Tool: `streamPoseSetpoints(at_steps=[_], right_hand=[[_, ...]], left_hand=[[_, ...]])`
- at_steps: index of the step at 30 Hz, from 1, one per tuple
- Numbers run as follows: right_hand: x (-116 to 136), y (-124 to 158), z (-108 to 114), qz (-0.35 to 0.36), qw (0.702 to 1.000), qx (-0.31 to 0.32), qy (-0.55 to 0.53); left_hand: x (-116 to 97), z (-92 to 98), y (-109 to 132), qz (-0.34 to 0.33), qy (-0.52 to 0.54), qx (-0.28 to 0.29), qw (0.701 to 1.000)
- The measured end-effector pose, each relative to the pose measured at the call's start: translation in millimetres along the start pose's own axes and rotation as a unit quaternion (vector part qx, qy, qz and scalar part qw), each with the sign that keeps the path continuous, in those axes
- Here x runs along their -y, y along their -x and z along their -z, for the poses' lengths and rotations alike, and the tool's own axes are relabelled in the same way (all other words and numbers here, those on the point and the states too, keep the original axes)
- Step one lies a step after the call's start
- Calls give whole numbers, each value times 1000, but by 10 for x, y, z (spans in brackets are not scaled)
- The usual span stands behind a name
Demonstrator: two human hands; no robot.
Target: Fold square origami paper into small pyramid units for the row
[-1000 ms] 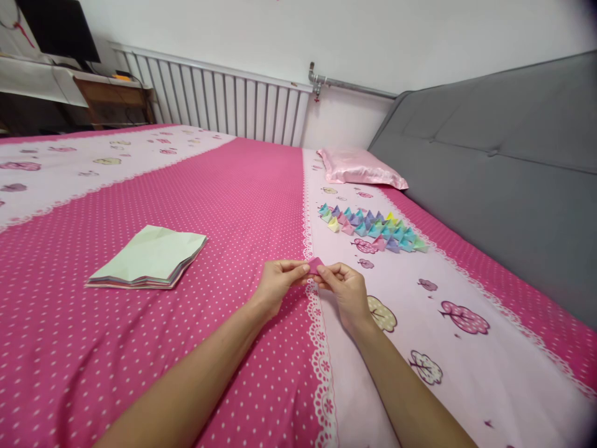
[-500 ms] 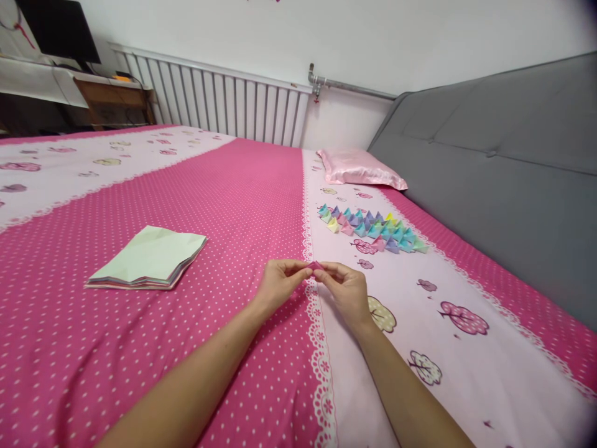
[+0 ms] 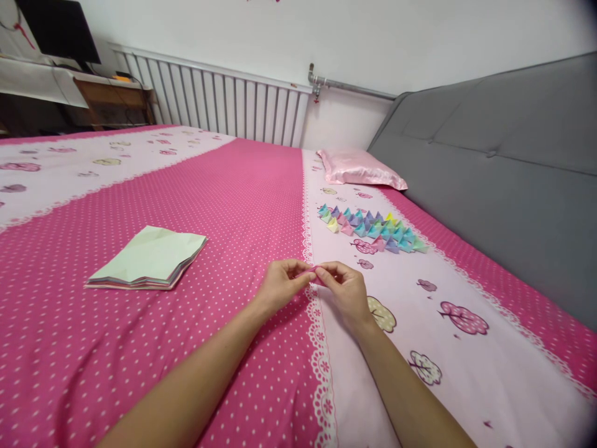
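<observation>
My left hand and my right hand meet over the bed, fingertips pinched together on a small folded pink paper piece, mostly hidden by the fingers. Beyond the right hand lies a row of several small folded paper shapes in blue, purple, pink, yellow and green. A stack of square paper sheets, pale green on top, rests on the bedsheet to the left of my left hand.
The bed is covered by a pink polka-dot sheet with pale bands. A pink satin pillow lies at the head. A grey padded headboard runs along the right. A white radiator lines the far wall.
The pink paper piece, more visible between my fingertips earlier, is now folded smaller and nearly covered. Both hands have drawn slightly closer together and lower.
</observation>
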State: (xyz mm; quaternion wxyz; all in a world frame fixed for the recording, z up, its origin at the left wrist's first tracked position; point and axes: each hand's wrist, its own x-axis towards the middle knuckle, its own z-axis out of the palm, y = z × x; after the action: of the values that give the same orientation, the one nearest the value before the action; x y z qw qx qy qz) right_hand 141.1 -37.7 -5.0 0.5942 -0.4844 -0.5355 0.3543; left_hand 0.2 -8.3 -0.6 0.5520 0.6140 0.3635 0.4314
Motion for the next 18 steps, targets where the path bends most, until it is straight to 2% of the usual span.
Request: streamPoseSetpoints(at_steps=[4,8,15,18], right_hand=[[-23,-7,-19,-86,991,-29,-101],[-14,-6,-28,-131,981,-29,-139],[4,21,-44,-111,987,3,-119],[-14,23,-38,-79,993,20,-87]], left_hand=[[-39,-10,17,45,62,-6,997],[-60,-15,32,25,66,-6,997],[-5,-29,6,28,50,-21,998],[32,-2,-14,39,34,-1,999]])
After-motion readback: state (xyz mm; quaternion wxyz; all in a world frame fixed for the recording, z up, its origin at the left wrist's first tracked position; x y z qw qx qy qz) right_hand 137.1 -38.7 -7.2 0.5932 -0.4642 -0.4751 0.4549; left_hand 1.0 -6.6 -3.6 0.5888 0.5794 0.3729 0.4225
